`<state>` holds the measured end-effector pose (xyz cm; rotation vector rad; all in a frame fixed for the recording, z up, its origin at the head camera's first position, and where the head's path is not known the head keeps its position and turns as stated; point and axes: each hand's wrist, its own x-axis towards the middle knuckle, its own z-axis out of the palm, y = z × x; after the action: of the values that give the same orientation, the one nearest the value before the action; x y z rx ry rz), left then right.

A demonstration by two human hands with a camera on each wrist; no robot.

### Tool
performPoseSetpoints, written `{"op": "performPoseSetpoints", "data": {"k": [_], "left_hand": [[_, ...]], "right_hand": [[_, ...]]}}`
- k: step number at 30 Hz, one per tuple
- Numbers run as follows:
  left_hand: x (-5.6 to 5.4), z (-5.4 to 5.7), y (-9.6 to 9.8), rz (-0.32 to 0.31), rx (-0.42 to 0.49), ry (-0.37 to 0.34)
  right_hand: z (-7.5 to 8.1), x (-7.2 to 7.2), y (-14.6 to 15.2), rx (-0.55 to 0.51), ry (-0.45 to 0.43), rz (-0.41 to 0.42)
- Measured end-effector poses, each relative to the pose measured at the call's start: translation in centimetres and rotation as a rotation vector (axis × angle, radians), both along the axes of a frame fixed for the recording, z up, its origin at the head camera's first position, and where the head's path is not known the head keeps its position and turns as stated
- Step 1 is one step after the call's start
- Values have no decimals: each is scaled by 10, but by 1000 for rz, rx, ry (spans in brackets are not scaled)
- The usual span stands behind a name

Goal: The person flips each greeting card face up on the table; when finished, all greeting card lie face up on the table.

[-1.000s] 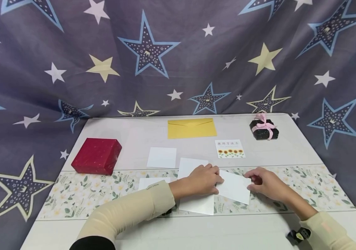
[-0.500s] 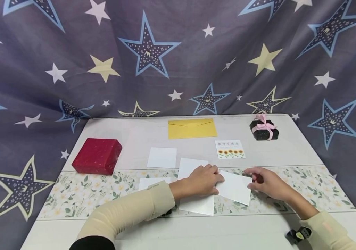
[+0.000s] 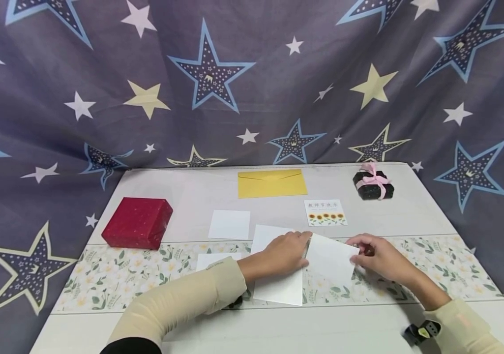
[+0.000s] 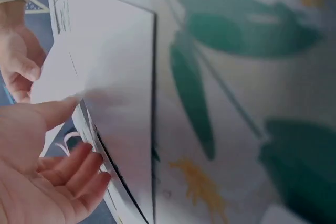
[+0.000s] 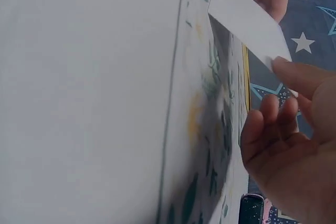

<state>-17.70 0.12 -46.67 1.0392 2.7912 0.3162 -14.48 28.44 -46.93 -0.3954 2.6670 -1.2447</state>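
Note:
A plain white card (image 3: 329,258) is held between both hands, tilted up off the table. My left hand (image 3: 284,253) pinches its left edge, with the thumb (image 4: 58,113) in front. On the right edge, the thumb and fingers of my right hand (image 3: 377,258) pinch the card; the right wrist view shows its thumb against the card (image 5: 252,22) and the other fingers curled below. Under the left hand and forearm lies a larger white sheet (image 3: 278,293), partly covered by them.
Another white paper (image 3: 216,258) is half hidden by the left sleeve. Farther back are a square white card (image 3: 229,224), a sunflower-printed card (image 3: 326,212) and a yellow envelope (image 3: 272,184). A red box (image 3: 137,223) stands left, a black ribboned gift box (image 3: 373,184) at back right.
The card, earlier lying nearly flat by the larger sheet, is now raised and tilted, its upper left corner higher. The left hand has shifted slightly with it; the right hand hardly moved.

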Motion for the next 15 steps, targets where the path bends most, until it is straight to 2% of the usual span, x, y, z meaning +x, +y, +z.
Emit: {"op": "performPoseSetpoints", "data": {"k": [5, 8, 15], "left_hand": [[-6, -1, -5, 12, 163, -19], [-9, 2, -7, 2, 224, -3], [-13, 8, -10, 5, 322, 107]], "right_hand": [[2, 0, 0, -102, 22, -3], [2, -1, 0, -140, 58, -5], [0, -4, 4, -232, 75, 10]]}}
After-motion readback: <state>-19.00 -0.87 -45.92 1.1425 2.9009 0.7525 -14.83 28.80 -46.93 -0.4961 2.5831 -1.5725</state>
